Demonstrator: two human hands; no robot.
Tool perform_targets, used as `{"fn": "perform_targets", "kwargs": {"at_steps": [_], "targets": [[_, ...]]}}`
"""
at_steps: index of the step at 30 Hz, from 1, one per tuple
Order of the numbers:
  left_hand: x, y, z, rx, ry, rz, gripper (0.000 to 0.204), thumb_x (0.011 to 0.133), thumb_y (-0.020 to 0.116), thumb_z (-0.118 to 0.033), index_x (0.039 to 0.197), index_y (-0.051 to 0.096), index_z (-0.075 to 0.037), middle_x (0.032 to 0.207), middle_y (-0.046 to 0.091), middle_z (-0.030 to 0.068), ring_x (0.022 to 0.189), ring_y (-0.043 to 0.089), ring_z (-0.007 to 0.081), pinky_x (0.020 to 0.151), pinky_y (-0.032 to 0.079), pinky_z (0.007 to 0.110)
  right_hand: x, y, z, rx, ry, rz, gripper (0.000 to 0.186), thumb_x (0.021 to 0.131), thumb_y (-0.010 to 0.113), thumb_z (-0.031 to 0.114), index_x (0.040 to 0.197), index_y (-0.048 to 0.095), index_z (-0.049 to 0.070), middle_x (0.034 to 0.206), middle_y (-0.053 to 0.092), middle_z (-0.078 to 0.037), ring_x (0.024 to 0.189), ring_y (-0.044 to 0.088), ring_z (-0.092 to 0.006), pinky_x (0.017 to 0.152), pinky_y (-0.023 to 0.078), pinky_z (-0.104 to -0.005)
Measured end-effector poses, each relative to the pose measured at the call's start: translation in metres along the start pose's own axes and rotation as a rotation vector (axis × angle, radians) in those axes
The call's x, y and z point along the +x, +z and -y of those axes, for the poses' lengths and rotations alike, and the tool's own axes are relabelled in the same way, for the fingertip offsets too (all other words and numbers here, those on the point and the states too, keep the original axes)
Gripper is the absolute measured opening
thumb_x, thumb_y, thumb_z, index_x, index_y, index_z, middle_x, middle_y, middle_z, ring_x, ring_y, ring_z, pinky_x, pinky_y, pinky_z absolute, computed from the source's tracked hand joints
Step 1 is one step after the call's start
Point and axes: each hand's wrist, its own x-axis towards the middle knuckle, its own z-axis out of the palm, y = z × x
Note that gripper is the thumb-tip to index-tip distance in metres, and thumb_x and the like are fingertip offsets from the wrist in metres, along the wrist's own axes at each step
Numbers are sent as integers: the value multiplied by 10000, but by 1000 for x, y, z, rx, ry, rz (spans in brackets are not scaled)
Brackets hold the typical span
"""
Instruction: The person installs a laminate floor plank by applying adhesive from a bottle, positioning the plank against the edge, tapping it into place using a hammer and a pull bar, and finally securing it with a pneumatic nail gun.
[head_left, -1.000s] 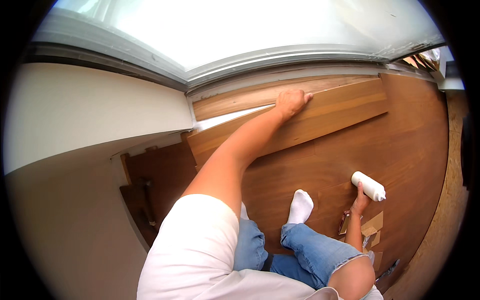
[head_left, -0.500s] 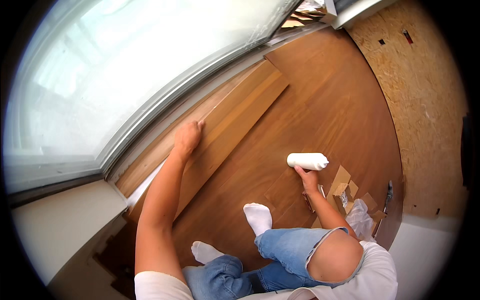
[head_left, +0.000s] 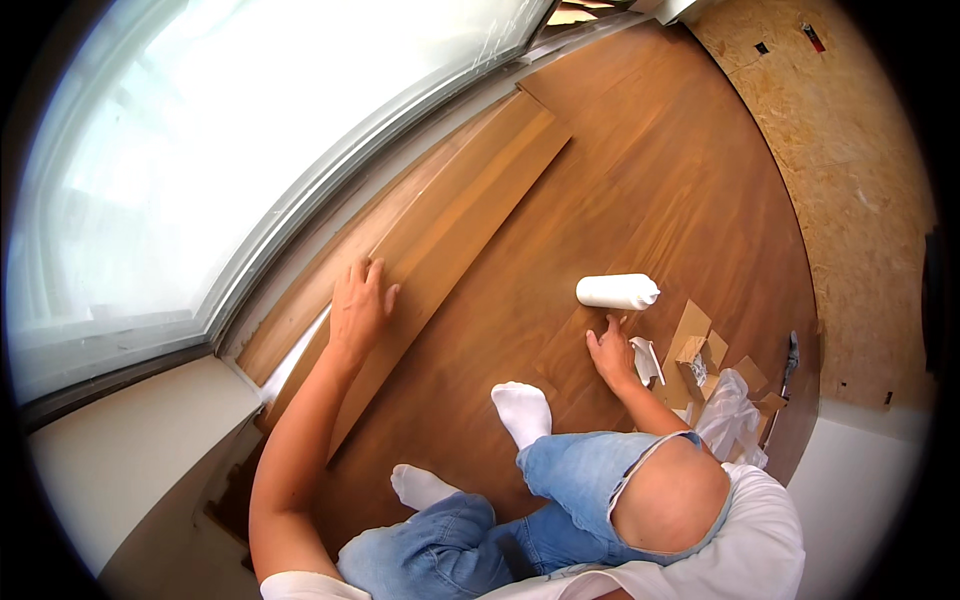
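Note:
My left hand (head_left: pixel 358 305) rests with its fingers apart on a long wooden floorboard (head_left: pixel 485 205), near the board's window-side edge. That plank lies at a slant on top of the laid wooden floor (head_left: pixel 660 180), beside the window sill. My right hand (head_left: pixel 612 352) is over the floor with its fingers spread and nothing in them. Just beyond its fingertips a white squeeze bottle (head_left: pixel 617 291) lies on its side, nozzle pointing right, apart from the hand.
A large window (head_left: pixel 250 130) with a pale frame borders the left. Torn cardboard (head_left: pixel 690 335) and clear plastic wrap (head_left: pixel 730 410) lie right of my knee, with a metal tool (head_left: pixel 792 355) beyond. A chipboard wall (head_left: pixel 830 170) stands at the right.
My right hand has let go of the white bottle and drawn back toward me. My left hand has slid nearer along the board, its fingers now spread. The view has shifted slightly.

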Motion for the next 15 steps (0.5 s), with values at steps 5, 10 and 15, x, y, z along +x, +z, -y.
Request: {"fn": "perform_targets", "kwargs": {"at_steps": [5,10,15], "targets": [[-106,-26,-14,-48,-40,80,486,877,767,-211,1292,603,-21,1319,579,182,1244,546,373,1067,447,455,8,16,-9,-82,-49,-74,607,977,616,450,1361,513,-9,1082,714,-306,1024,693,-472,894,538,-543],[-229,-41,-11,-21,-455,-100,534,841,805,-169,1311,605,-14,1327,570,178,1243,544,383,1073,446,455,6,8,-1,-106,-20,-37,634,952,640,491,1336,541,-4,1161,716,-252,1119,667,-440,945,514,-515],[-321,-48,-3,213,-830,-256,618,796,847,-191,1331,597,-10,1370,539,185,1269,520,376,1072,450,461,-12,7,25,46,-272,-37,369,985,657,347,1148,617,18,874,732,-150,827,704,-337,814,532,-450]]}}
